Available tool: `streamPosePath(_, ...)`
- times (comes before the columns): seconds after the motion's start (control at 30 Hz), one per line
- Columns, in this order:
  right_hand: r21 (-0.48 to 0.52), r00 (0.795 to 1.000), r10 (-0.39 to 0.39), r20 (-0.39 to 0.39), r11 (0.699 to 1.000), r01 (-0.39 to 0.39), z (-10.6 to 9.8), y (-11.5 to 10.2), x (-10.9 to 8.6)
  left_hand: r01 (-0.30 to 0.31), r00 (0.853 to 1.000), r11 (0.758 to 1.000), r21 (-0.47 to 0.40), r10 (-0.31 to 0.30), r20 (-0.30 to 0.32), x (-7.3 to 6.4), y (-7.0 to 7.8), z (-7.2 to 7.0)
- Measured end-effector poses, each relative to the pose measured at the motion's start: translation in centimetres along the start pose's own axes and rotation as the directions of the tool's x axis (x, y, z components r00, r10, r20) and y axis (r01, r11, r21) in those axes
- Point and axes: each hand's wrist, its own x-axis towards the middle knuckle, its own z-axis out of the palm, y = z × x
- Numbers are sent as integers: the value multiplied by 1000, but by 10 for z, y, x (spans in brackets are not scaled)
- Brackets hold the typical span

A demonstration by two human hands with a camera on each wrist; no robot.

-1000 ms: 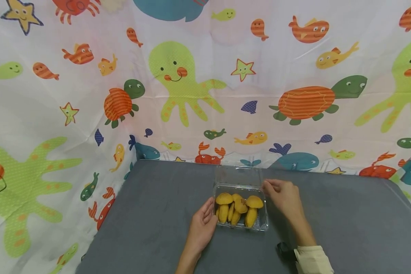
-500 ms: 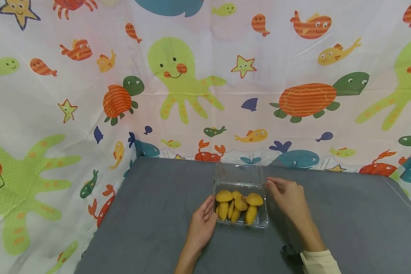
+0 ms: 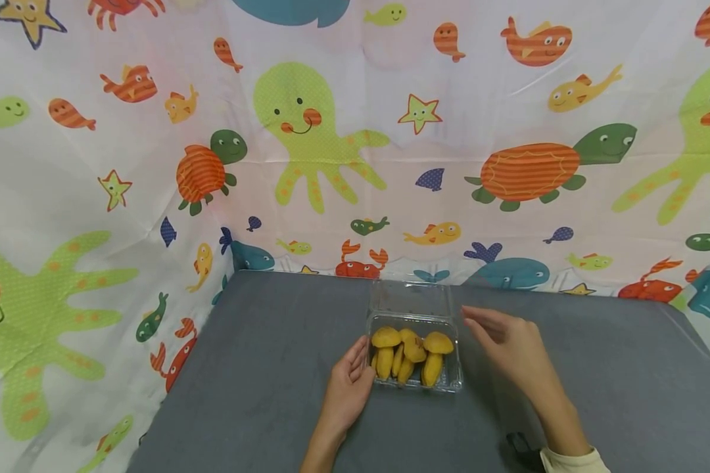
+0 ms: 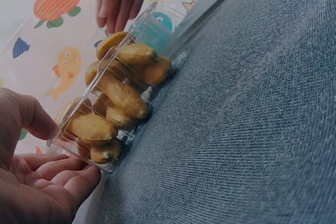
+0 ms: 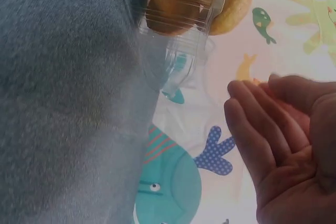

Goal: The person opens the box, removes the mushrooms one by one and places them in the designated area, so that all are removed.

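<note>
A clear plastic clamshell container [image 3: 452, 382] sits on the grey table, its transparent lid [image 3: 411, 299] tipped back. Inside lie several yellow mushroom-shaped pieces [image 3: 432, 368], brownish in the wrist views. My left hand [image 3: 349, 389] holds the container's left end; in the left wrist view the thumb [image 4: 39, 121] is at the rim and the fingers [image 4: 79, 179] lie low against the end wall. To the right of the container, my right hand [image 3: 517, 345] is in the air with fingers extended and nothing in it. The right wrist view shows its palm [image 5: 289, 182] apart from the container.
A grey cloth covers the table [image 3: 272, 368]. Behind and to the left hangs a white curtain [image 3: 378, 144] printed with sea animals, meeting the table's back edge. A dark strap-like object [image 3: 520, 443] is by the right sleeve [image 3: 574, 460].
My right hand has drawn away from the container's right side, moving right, and its fingers have spread from a pinched pose. The left hand and container have stayed in place.
</note>
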Motion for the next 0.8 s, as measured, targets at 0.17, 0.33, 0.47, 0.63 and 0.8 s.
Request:
streamPosePath(0.17, -24, 998, -51, 42, 998, 52, -4, -2, -6, -8, 1000, 1000, -14, 8, 1, 0, 0, 0)
streamPosePath(0.33, -47, 994, -64, 87, 997, 68, -7, 2, -12, -2, 1000, 1000, -19, 2, 1, 0, 0, 0)
streamPosePath(0.47, -65, 990, -100, 101, 992, 107, -8, 3, -15, -10, 1000, 1000, -10, 10, -8, 1, -1, -1)
streamPosePath(0.63, -56, 986, -128, 105, 989, 135, -6, 5, -22, -13, 1000, 1000, -9, 13, -9, 0, -2, -1)
streamPosePath(0.8, -40, 980, -141, 138, 988, 148, -2, 6, -25, -8, 1000, 1000, -8, 8, -5, 0, -2, 0)
